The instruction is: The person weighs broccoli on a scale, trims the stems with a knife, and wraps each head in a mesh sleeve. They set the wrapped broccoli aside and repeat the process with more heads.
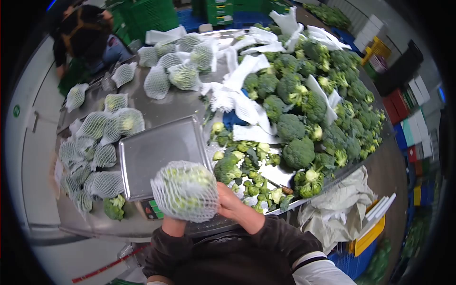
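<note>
Near my body, above the table's front edge, is a broccoli head in a white foam net (185, 191). My right hand (230, 202) holds its right side, the fingers partly behind the net. My left hand (174, 226) is under the netted broccoli, with its fingers hidden by it. Just beyond is the square metal tray of a scale (161, 154). To the right lie small broccoli pieces (251, 183) and a knife with a brown handle (286, 189).
Netted broccoli heads (111, 124) lie at the left and back left. Bare broccoli (304, 114) is heaped at the right, with empty white nets (242, 102) beside it. A person (88, 38) stands at the back left. A pale sack (337, 209) hangs at the right edge.
</note>
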The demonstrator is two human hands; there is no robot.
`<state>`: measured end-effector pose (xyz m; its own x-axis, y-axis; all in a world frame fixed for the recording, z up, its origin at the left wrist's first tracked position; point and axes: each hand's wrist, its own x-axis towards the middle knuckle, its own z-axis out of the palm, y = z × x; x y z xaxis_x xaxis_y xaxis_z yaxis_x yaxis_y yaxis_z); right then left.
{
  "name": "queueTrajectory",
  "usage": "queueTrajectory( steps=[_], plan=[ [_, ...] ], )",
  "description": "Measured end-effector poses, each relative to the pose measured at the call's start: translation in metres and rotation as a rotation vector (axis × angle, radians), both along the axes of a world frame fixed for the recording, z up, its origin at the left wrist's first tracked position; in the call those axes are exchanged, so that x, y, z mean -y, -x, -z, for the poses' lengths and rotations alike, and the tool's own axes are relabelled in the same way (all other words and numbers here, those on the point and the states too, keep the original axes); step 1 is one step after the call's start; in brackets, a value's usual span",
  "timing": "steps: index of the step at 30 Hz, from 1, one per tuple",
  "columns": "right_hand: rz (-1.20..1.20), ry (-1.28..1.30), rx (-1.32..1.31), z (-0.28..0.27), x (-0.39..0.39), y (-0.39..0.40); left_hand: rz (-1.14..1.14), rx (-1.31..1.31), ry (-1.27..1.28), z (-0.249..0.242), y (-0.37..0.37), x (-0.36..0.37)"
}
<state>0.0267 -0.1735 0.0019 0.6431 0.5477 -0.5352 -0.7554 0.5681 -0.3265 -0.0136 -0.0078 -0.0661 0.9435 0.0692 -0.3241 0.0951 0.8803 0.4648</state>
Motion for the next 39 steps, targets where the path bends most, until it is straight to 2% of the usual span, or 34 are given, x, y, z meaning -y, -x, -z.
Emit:
queueTrajectory(
  steps=[2,3,4,5,6,7,8,9,10,12,13,15,16,18,22,23,24,26,27,29,32,33,35,36,37,39],
  plan=[
    [0.029,-0.072,0.076,0.018,0.000,-0.010,0.023,0.011,0.001,-0.016,-0.034,0.002],
    [0.057,-0.067,0.077,0.018,0.009,-0.015,-0.101,-0.063,-0.102,-0.035,-0.061,-0.001],
    [-0.097,0.139,0.265,0.017,0.021,-0.021,-0.225,-0.135,-0.208,-0.052,-0.089,-0.005],
    [-0.258,0.350,0.444,0.015,0.033,-0.026,-0.270,-0.141,-0.145,-0.068,-0.113,-0.013],
    [-0.230,0.502,0.512,0.013,0.048,-0.031,-0.319,-0.146,-0.080,-0.077,-0.138,-0.023],
    [-0.157,0.789,0.632,0.011,0.067,-0.036,-0.330,-0.129,0.012,-0.076,-0.162,-0.039],
    [0.067,1.161,0.919,0.042,0.088,-0.040,-0.342,-0.116,0.105,-0.072,-0.184,-0.059],
    [0.154,1.256,0.825,0.024,0.110,-0.046,-0.392,-0.138,0.060,-0.057,-0.208,-0.085],
    [0.297,1.683,1.003,0.036,0.135,-0.049,-0.442,-0.157,0.014,-0.036,-0.234,-0.112],
    [0.256,2.030,0.994,0.010,0.172,-0.056,-0.592,-0.143,0.014,0.001,-0.280,-0.166],
    [0.248,2.131,0.954,0.017,0.192,-0.058,-0.578,-0.146,0.017,-0.019,-0.285,-0.153],
    [0.159,2.254,0.887,0.027,0.217,-0.058,-0.633,-0.277,0.402,-0.063,-0.291,-0.136],
    [0.160,2.262,0.878,0.033,0.224,-0.062,-0.625,-0.281,0.405,-0.062,-0.297,-0.132],
    [0.023,2.166,0.709,0.042,0.232,-0.065,-0.392,-0.005,0.098,-0.058,-0.298,-0.131],
    [-0.110,2.051,0.583,0.035,0.244,-0.077,0.315,0.286,-0.023,-0.049,-0.250,-0.058],
    [-0.112,2.053,0.597,0.030,0.241,-0.075,0.329,0.139,-0.049,-0.057,-0.217,-0.023],
    [-0.064,2.061,0.640,0.021,0.235,-0.069,0.445,0.056,-0.179,-0.059,-0.187,0.001],
    [0.062,2.092,0.774,0.000,0.217,-0.053,0.683,-0.006,-0.257,-0.067,-0.135,0.043],
    [0.048,2.085,0.791,-0.013,0.210,-0.045,0.778,-0.045,-0.285,-0.070,-0.114,0.059],
    [0.271,1.939,1.007,-0.033,0.197,-0.029,0.892,0.001,-0.224,-0.057,-0.083,0.081],
    [0.431,1.414,1.064,-0.029,0.164,-0.011,0.881,0.065,0.229,-0.046,-0.058,0.113],
    [0.423,1.322,1.048,-0.030,0.143,-0.005,0.776,0.042,0.313,-0.049,-0.050,0.120],
    [0.383,1.163,1.208,0.004,0.105,0.004,0.535,-0.010,0.320,-0.060,-0.045,0.116],
    [0.266,1.220,1.330,-0.004,0.097,0.004,0.473,-0.100,0.313,-0.060,-0.047,0.099],
    [0.146,1.276,1.454,-0.013,0.094,0.001,0.404,-0.119,0.143,-0.068,-0.051,0.085],
    [0.076,1.258,1.471,-0.011,0.100,-0.011,0.211,-0.078,-0.103,-0.049,-0.054,0.037]
  ],
)
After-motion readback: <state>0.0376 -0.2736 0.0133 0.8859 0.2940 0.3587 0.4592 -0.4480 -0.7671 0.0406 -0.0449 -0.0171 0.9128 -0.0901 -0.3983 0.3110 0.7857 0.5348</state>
